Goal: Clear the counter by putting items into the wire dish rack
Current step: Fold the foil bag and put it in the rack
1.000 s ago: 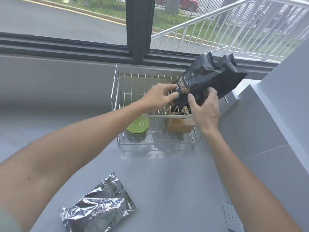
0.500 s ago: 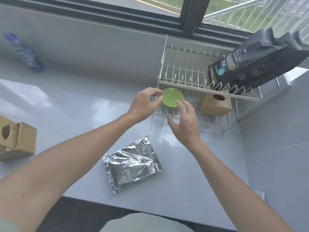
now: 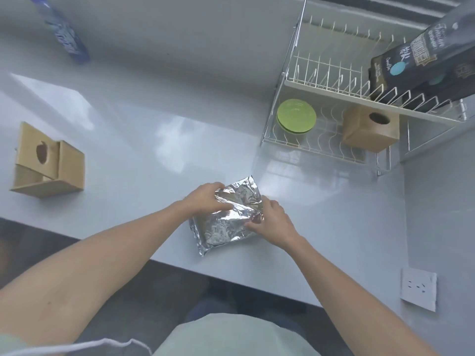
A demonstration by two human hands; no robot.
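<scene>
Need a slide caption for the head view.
Both hands grip the foil bag on the counter, rack ahead.

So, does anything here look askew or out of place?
Yes: the black bag leans tilted on the upper tier of the wire dish rack, hanging past its right end. The blue bottle lies on its side.

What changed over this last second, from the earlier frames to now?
Both hands let go of the black bag, left on the rack's upper tier, and came back to grip the foil pouch: left hand, right hand. Green plate and box stayed.
</scene>
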